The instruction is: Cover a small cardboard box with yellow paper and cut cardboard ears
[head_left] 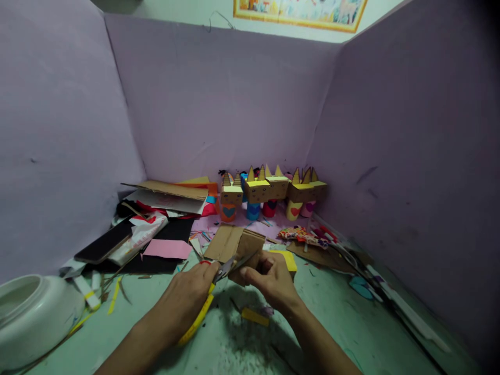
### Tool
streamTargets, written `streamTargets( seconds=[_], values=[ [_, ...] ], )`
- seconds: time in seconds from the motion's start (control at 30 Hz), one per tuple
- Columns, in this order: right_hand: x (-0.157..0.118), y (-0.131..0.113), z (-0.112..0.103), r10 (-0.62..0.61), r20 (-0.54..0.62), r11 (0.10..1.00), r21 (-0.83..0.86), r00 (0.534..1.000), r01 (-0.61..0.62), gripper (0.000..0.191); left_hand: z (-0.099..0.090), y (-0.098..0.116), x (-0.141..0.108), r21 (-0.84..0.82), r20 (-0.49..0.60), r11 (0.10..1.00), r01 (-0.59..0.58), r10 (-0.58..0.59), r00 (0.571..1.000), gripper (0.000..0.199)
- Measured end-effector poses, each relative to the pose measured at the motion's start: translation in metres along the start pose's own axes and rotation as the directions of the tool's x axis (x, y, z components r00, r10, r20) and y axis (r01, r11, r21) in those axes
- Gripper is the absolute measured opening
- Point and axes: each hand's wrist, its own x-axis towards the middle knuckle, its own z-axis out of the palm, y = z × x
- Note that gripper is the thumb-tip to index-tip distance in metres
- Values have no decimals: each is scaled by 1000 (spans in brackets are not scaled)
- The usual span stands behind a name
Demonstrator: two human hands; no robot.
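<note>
My left hand (190, 298) is closed around the yellow handles of a pair of scissors (198, 319). The scissor blades are parted and point up to the right, at a piece of brown cardboard (250, 244). My right hand (278, 276) grips that cardboard, its thumb on the near face. Whether the blades have cut into it I cannot tell. Flat behind it lies another cardboard piece (224, 242). A yellow-topped box (287, 260) is partly hidden by my right hand. A small yellow strip (255, 316) lies on the table below my hands.
Several box-headed paper figures (258, 190) with pointed ears stand at the back. Stacked cardboard (175, 188) and pink paper (167, 249) lie at left, near a white pot (42, 317). A patterned pouch (300, 235) and long rods (406, 307) lie at right. Purple walls (230, 104) enclose three sides.
</note>
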Motion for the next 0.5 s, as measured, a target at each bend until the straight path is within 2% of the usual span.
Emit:
streamTargets(
  seconds=[0.1, 0.23, 0.5],
  values=[
    [0, 2, 0, 11, -4, 1000, 17, 1000, -11, 7, -1, 3, -1, 40, 61, 999, 30, -32, 998, 40],
    [1, 4, -2, 1, -1, 1000, 31, 1000, -1, 7, -2, 5, 1, 48, 79, 998, 35, -38, 996, 37],
    [1, 8, -3, -13, -2, 1000, 2, 1000, 13, 6, 2, 4, 2, -73, 25, 997, 10, -8, 1000, 42]
  ],
)
